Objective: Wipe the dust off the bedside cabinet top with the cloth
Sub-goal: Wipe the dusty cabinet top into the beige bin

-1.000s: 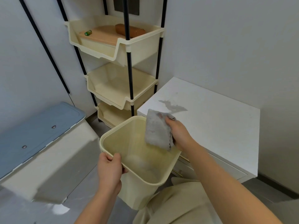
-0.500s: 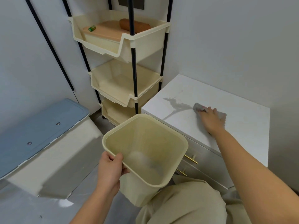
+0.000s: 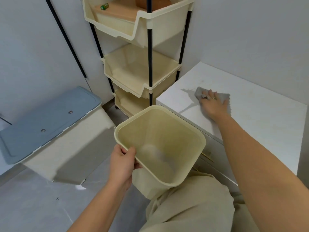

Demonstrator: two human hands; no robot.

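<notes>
The white bedside cabinet top (image 3: 260, 118) sits at the right against the wall. A grey cloth (image 3: 223, 96) lies flat on it, and my right hand (image 3: 212, 104) presses down on the cloth with fingers spread. A streak of grey dust (image 3: 188, 92) lies on the top just left of the cloth. My left hand (image 3: 122, 163) grips the near rim of a cream plastic bin (image 3: 197, 139), held tilted in the air below the cabinet's front-left edge.
A cream three-tier rack (image 3: 142, 67) with black poles stands left of the cabinet; its top tray holds a small green bottle (image 3: 104, 6). A cream box with a blue lid (image 3: 43, 121) sits on the grey floor at the left. My knee is below the bin.
My right hand carried the cloth from over the bin up onto the cabinet top and now presses it flat there. My left hand kept holding the bin.
</notes>
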